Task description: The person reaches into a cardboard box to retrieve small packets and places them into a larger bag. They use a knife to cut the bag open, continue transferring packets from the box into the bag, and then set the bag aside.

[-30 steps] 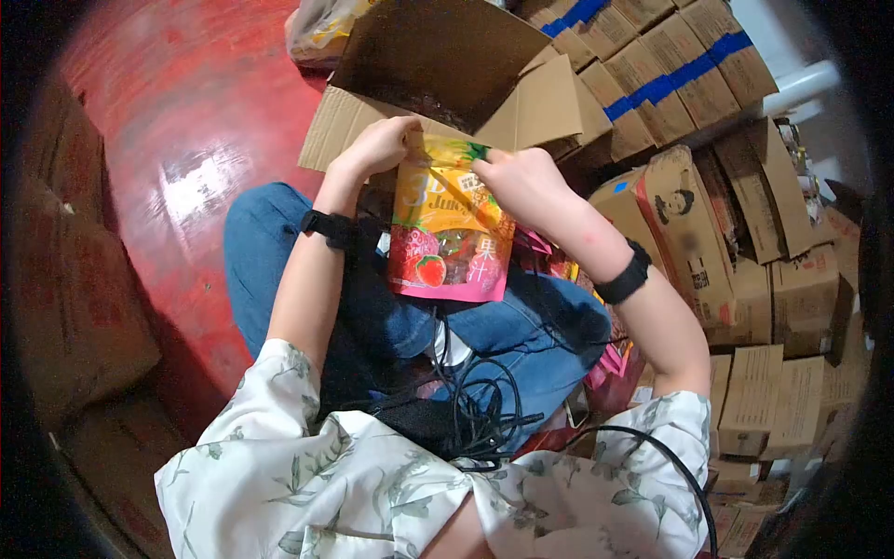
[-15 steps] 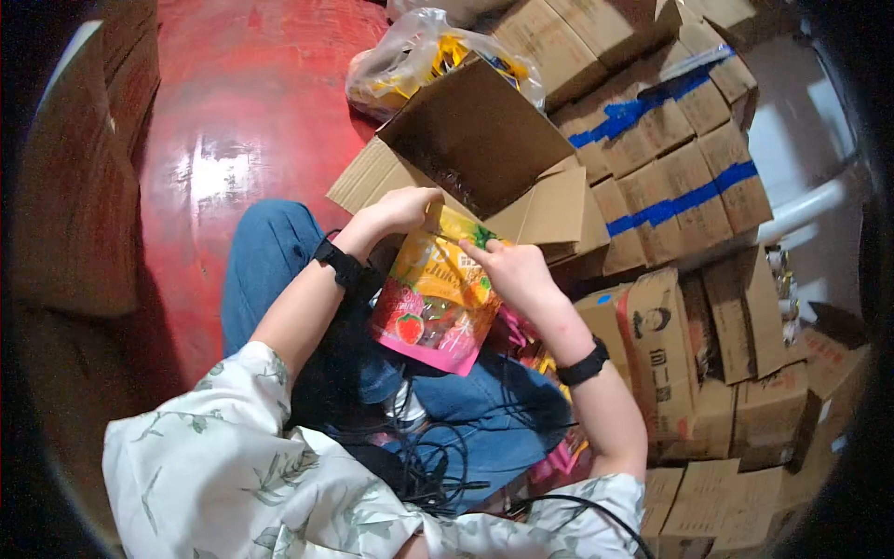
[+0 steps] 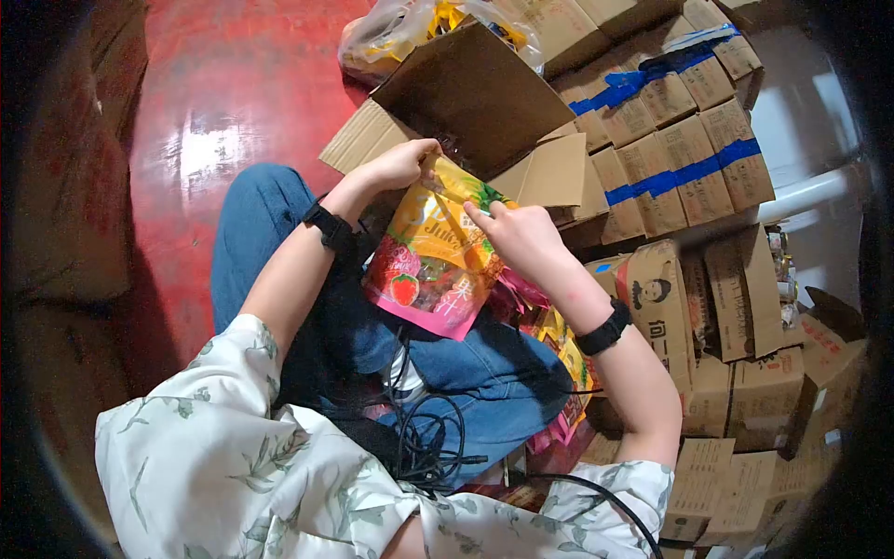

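Observation:
A yellow and pink juice candy pouch (image 3: 430,265) with fruit pictures hangs over my lap, its front turned up toward me. My left hand (image 3: 402,165) pinches the pouch's top left corner. At the top right edge, my right hand (image 3: 523,235) grips it, with the index finger lying across the printed front. Just beyond the pouch, an open cardboard box (image 3: 475,88) stands with its flaps spread; clear plastic shows inside near its opening. More yellow and pink pouches (image 3: 563,349) lie beside my right leg, partly covered by my forearm.
Stacked cartons with blue tape (image 3: 666,191) stand at the far right, with more cartons (image 3: 656,307) nearer. A clear plastic bag (image 3: 391,37) with yellow packets sits behind the open box. Black cables (image 3: 433,438) lie on my lap. Red flooring (image 3: 205,84) runs along the left.
Both hands still hold the pouch, which has shifted slightly up and left in view. My right forearm has swung outward a little. The camera view has shifted slightly.

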Available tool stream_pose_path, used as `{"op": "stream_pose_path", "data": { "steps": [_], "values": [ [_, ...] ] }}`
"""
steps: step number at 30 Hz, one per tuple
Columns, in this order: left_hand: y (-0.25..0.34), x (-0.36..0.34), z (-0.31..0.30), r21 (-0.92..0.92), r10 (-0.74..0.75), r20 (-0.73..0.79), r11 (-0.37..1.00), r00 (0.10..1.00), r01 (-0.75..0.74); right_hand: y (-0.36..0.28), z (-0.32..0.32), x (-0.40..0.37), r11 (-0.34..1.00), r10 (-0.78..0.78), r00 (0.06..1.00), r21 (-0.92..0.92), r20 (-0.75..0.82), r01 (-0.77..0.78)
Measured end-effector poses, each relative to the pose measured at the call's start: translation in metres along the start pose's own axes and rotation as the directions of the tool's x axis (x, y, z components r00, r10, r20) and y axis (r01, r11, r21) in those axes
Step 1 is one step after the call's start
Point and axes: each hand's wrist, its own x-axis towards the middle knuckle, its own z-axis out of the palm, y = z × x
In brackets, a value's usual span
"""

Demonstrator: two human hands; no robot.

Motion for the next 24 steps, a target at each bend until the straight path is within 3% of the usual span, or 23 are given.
{"op": "stream_pose_path", "data": {
  "steps": [12, 16, 21, 24],
  "values": [
    [0.003, 0.000, -0.002, -0.110, 0.011, 0.100, 0.994, 0.995, 0.000, 0.020, 0.012, -0.046, 0.999, 0.045, 0.992, -0.015, 0.115, -0.043],
    [-0.003, 0.003, 0.003, -0.103, 0.044, 0.059, 0.994, 0.997, -0.038, 0.020, 0.015, -0.068, 0.996, 0.094, 0.983, -0.007, 0.157, -0.094],
    [-0.005, 0.004, 0.004, -0.035, -0.009, 0.039, 0.999, 0.999, 0.011, 0.020, 0.025, -0.093, 0.987, 0.160, 0.968, -0.001, 0.193, -0.163],
    [-0.012, 0.007, 0.005, 0.133, -0.046, 0.022, 0.990, 0.999, 0.043, 0.027, 0.023, -0.105, 0.982, 0.175, 0.965, 0.036, 0.193, -0.185]
  ]
}}
